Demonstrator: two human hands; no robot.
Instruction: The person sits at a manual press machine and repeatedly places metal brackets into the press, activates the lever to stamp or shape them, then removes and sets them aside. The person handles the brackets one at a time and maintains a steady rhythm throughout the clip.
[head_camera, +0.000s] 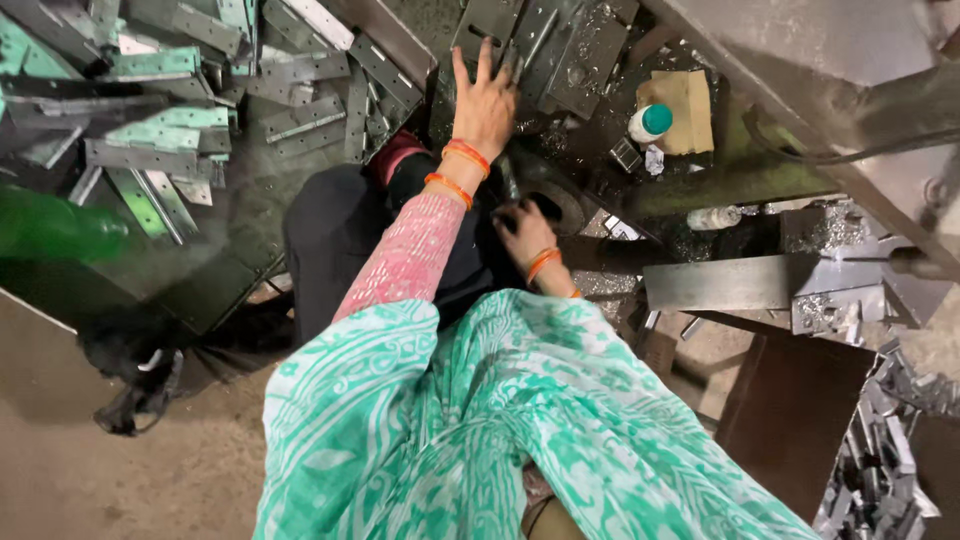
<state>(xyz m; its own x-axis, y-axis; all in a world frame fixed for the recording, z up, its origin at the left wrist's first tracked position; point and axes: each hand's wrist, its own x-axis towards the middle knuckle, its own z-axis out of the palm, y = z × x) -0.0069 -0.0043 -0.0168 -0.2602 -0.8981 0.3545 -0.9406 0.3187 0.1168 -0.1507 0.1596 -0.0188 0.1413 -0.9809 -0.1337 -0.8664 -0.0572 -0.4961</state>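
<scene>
The left hand (484, 100) is stretched out with its fingers spread apart, palm down, the fingertips touching the near edge of a stack of dark slotted metal plates (545, 40). About four or five of these plates show in that stack, overlapping, so the exact count cannot be told. Two orange bangles (458, 172) sit on the left wrist, above a pink patterned sleeve (410, 255).

The right hand (524, 232) lies lower and nearer the body, its fingers curled together over a dark round metal part (560, 205) of the machine; whether it grips anything loose there cannot be told. One orange bangle shows clearly on this wrist, with the edge of a second one just below it.

Right of the left hand, well apart, stands one white bottle with a teal cap (648, 122), resting against one piece of brown cardboard (690, 108). Left of the left hand lies a large heap of grey metal hinge plates (200, 100), more than a dozen, too tangled to count. Right of the right hand is one flat steel bar (720, 282), and beyond it, low in the corner, a pile of small shiny metal offcuts (880, 450). A green and white patterned cloth (480, 420) covers the person's lap.
</scene>
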